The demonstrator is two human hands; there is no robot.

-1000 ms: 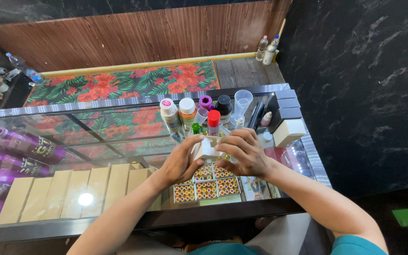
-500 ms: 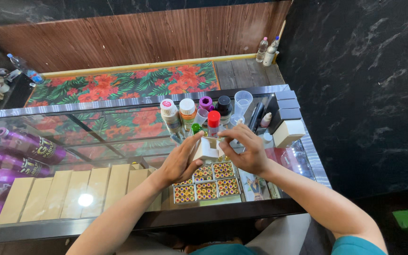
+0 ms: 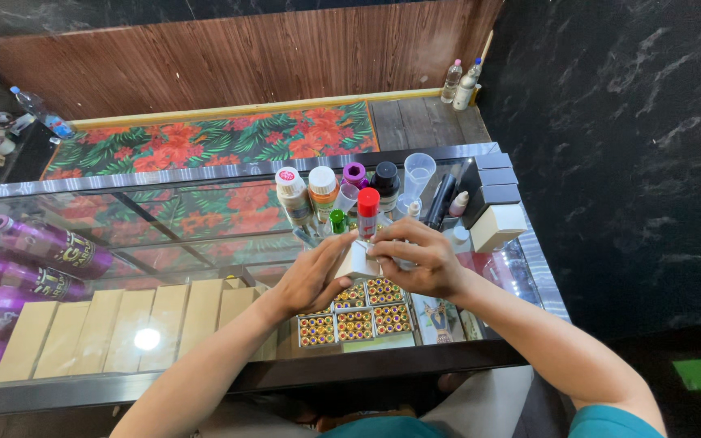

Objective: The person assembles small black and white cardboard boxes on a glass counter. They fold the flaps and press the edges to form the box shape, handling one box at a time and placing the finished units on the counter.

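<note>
A small white box (image 3: 358, 261) sits between both hands just above the glass counter (image 3: 164, 243). The left hand (image 3: 311, 276) cups its left side, fingers curled against it; the right hand (image 3: 419, 258) closes over its right side and top. Under the glass lie tan boxes (image 3: 123, 320) and purple bottles (image 3: 42, 243). Just beyond the hands stand capped bottles (image 3: 322, 191), a red-capped one (image 3: 367, 212) nearest, and a clear measuring cup (image 3: 418, 173).
</note>
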